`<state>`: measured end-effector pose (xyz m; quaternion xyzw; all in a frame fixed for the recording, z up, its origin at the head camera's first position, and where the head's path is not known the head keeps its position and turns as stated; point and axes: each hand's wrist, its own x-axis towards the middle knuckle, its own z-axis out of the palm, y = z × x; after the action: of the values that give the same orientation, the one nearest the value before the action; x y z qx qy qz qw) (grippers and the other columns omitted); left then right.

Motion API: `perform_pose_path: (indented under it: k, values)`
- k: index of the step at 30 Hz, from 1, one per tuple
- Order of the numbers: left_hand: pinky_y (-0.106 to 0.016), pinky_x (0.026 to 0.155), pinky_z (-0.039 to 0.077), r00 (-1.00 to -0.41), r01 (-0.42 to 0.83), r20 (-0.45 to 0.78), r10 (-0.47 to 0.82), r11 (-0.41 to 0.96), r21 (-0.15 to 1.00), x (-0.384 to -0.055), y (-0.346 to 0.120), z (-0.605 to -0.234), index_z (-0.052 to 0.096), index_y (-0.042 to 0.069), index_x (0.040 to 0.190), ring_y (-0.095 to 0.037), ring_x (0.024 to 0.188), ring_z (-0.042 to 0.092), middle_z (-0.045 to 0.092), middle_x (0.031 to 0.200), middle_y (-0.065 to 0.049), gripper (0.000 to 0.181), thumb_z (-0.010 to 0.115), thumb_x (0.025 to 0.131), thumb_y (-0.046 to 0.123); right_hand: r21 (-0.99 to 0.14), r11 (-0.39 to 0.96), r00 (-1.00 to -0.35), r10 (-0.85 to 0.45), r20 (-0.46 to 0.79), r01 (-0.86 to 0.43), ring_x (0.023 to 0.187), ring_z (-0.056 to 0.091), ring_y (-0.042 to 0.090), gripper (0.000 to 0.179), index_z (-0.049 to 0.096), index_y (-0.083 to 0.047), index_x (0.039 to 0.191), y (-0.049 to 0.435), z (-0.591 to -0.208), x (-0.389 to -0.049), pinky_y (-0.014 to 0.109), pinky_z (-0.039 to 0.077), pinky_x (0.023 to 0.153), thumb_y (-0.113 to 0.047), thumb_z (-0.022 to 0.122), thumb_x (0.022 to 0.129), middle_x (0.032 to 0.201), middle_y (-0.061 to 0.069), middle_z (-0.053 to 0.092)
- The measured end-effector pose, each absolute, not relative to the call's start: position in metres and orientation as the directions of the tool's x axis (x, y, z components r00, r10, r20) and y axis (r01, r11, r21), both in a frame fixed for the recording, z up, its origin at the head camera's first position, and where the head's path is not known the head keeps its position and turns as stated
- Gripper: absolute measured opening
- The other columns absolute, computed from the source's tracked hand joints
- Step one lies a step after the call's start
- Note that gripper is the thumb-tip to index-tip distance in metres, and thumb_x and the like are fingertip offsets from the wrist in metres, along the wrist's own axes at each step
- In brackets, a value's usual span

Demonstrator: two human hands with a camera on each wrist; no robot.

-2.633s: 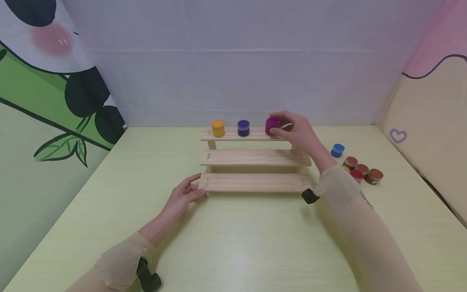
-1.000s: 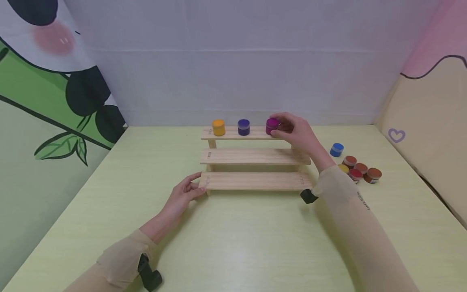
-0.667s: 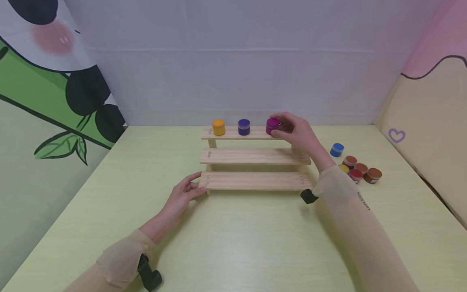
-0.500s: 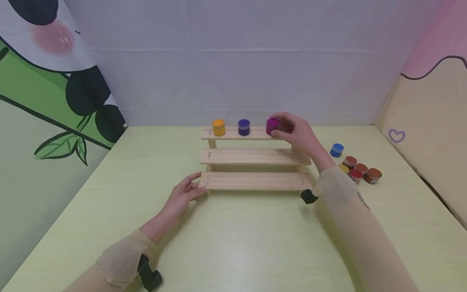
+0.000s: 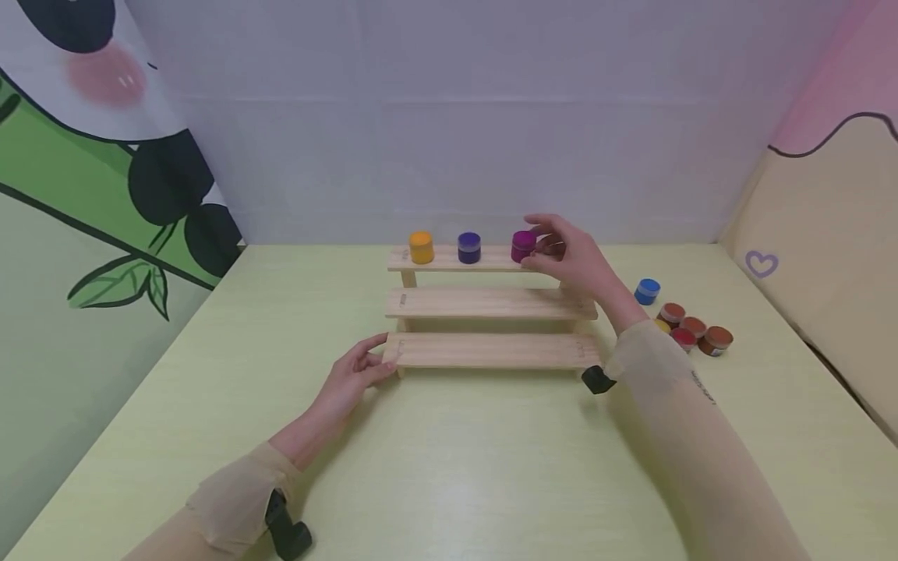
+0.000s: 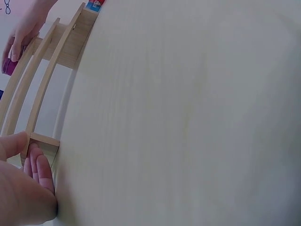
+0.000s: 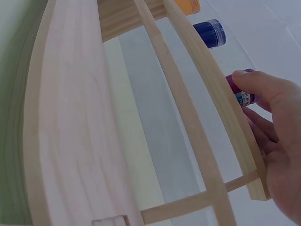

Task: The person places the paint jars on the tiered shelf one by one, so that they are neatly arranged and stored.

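R hand (image 5: 571, 253) loosens vs. prev. frame: index off purple jar (image 5: 522, 245), fingers apart, thumb contact unclear. Jar's upright on top tier (image 5: 445, 259), nr R end, w/ gap to dark-blue jar (image 5: 469, 248); open air above. L hand (image 5: 354, 374) pinches rack (image 5: 491, 351) at bottom L edge, prob. steadying it.

Left hand (image 5: 354, 374) nearer, fingers (image 6: 44, 172) curled opposite thumb (image 6: 16, 142), right hand (image 5: 574, 253) farther forward, forefinger (image 5: 546, 221) and thumb parted
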<state>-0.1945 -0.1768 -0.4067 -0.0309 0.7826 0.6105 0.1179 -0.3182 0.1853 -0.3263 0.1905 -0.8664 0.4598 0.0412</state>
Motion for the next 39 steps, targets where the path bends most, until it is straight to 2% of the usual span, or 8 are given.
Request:
perform_pose_path:
  k: [7,12,14,22,39]
  values:
    - [-0.028,0.094,0.042,-0.972,-0.188,-0.217,0.091,0.251,0.950,-0.194,-0.177,-0.409,0.038,0.017,0.151,-0.010,0.095,0.058,0.061,0.097,0.006,0.060,0.063,0.097,0.022,-0.761,0.498,-0.906,-0.303,0.296,-0.415,0.120,0.058,0.026,0.065,0.042,-0.027,0.149,0.193,-0.321,-0.309,0.045,0.050,0.103,-0.025,0.071,0.091,0.139,0.007,0.055]
    - [-0.028,0.095,0.042,-0.971,-0.191,-0.220,0.092,0.254,0.948,-0.195,-0.177,-0.409,0.038,0.018,0.152,-0.010,0.096,0.058,0.062,0.097,0.007,0.061,0.063,0.097,0.023,-0.724,0.505,-0.883,-0.290,0.369,-0.469,0.120,0.056,0.023,0.064,0.044,-0.024,0.148,0.201,-0.316,-0.299,0.045,0.048,0.103,-0.025,0.072,0.091,0.137,0.006,0.056]
    - [-0.027,0.094,0.042,-0.970,-0.193,-0.223,0.092,0.256,0.947,-0.195,-0.177,-0.409,0.038,0.017,0.152,-0.009,0.096,0.058,0.062,0.097,0.007,0.061,0.063,0.097,0.023,-0.704,0.512,-0.870,-0.288,0.400,-0.492,0.119,0.056,0.023,0.063,0.045,-0.022,0.147,0.204,-0.314,-0.295,0.043,0.048,0.101,-0.024,0.073,0.090,0.136,0.005,0.058]
    - [-0.027,0.094,0.043,-0.971,-0.193,-0.222,0.094,0.250,0.949,-0.195,-0.177,-0.409,0.038,0.017,0.152,-0.010,0.096,0.058,0.061,0.096,0.008,0.060,0.062,0.097,0.022,-0.632,0.528,-0.820,-0.289,0.494,-0.566,0.117,0.057,0.020,0.062,0.048,-0.019,0.145,0.219,-0.312,-0.283,0.013,0.047,0.091,-0.017,0.074,0.089,0.134,0.004,0.060]
    - [-0.028,0.095,0.042,-0.970,-0.197,-0.226,0.093,0.248,0.949,-0.195,-0.176,-0.409,0.037,0.017,0.152,-0.010,0.096,0.057,0.061,0.097,0.008,0.060,0.062,0.097,0.021,-0.567,0.557,-0.775,-0.258,0.577,-0.608,0.112,0.056,0.005,0.065,0.051,-0.020,0.143,0.235,-0.306,-0.261,0.008,0.046,0.088,-0.007,0.077,0.085,0.133,0.007,0.062]
